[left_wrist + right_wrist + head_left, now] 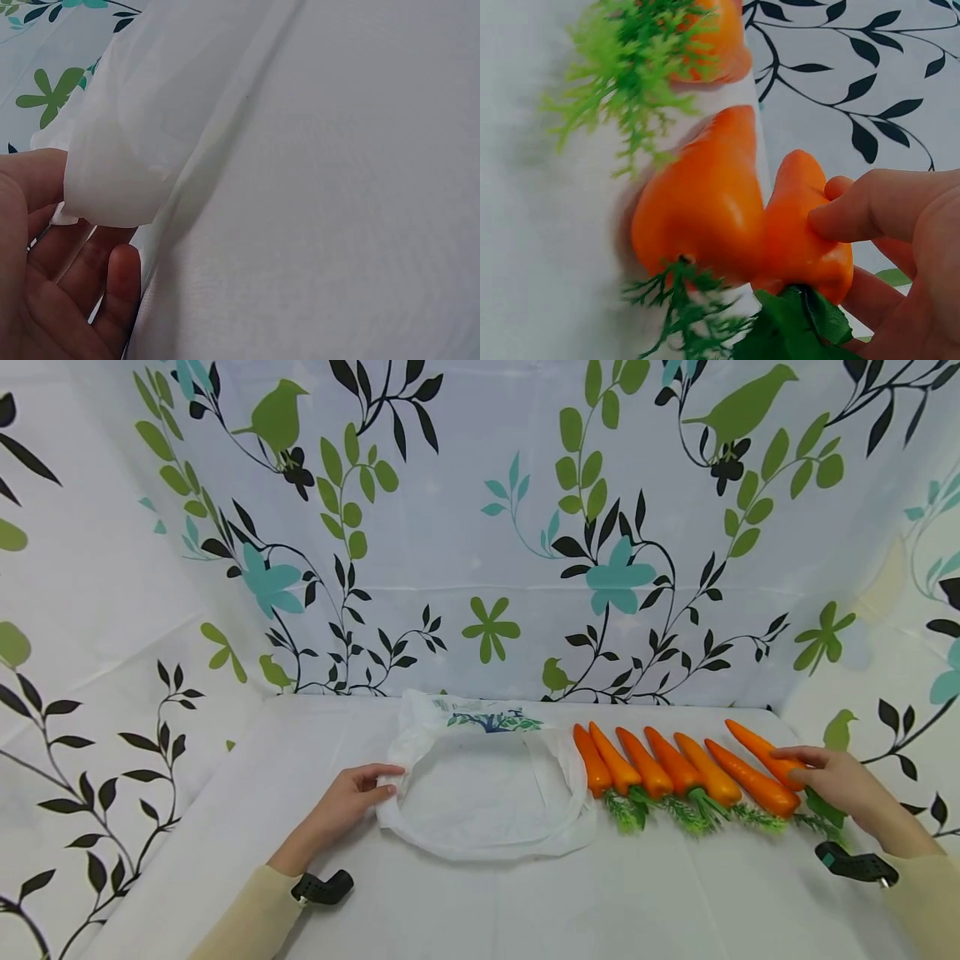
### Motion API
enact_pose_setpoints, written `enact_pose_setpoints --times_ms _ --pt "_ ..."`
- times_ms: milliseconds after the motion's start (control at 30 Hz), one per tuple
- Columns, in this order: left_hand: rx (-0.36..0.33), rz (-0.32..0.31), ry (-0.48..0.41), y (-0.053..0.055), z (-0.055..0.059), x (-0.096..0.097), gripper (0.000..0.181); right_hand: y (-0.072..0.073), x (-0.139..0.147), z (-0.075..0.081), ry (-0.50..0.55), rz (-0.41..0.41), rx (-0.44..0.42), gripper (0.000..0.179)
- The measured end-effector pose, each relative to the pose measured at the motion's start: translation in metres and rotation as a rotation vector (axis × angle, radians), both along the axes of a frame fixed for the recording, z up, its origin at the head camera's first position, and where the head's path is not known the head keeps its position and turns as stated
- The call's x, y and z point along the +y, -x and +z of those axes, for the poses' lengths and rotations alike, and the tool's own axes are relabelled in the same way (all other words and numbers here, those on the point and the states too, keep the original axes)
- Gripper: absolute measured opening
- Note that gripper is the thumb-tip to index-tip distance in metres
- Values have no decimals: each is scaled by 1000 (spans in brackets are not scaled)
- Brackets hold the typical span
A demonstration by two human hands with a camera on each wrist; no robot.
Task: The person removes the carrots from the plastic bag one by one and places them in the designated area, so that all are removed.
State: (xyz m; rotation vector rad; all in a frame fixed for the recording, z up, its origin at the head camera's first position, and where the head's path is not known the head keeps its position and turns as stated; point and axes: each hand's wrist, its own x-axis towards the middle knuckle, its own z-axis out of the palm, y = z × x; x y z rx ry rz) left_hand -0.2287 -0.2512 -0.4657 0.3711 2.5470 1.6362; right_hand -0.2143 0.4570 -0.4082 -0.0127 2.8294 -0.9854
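Observation:
A white plastic bag (487,842) with a printed tree lies on the table, its mouth spread wide. My left hand (347,810) pinches the left side of the bag's rim; in the left wrist view the thumb and fingers (112,277) hold the thin film (112,172). At the right end of a row of carrots, my right hand (840,781) grips the last carrot (761,747) near its leafy top, thumb on one side and fingers behind. The neighbouring carrot (701,210) touches it in the right wrist view.
Several more orange carrots (675,764) with green tops lie side by side to the right of the bag. A white cloth covers the table (480,910). Behind hangs a curtain (450,527) printed with leaves and birds.

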Motion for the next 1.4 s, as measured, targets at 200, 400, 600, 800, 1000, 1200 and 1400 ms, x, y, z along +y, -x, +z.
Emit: enact_pose_setpoints --times_ms 200,400,600,800,1000,1200,1400 --pt "7 -10 3 0 1 2 33 -3 6 -11 -8 -4 -1 47" --pt "9 -10 3 0 2 4 32 -6 4 -21 32 -17 -1 52" --pt "-2 -10 -12 -2 6 6 33 -10 2 -28 78 -40 8 54" --pt "4 -18 -7 -1 5 5 34 -10 2 -33 102 -53 5 56" --pt "10 -13 32 1 4 4 32 -9 2 -35 116 -53 -6 58" --pt "31 -1 51 3 4 3 31 -9 2 -37 139 -62 -10 63" --pt "43 2 82 1 3 1 32 -12 2 -36 133 -71 -6 64"
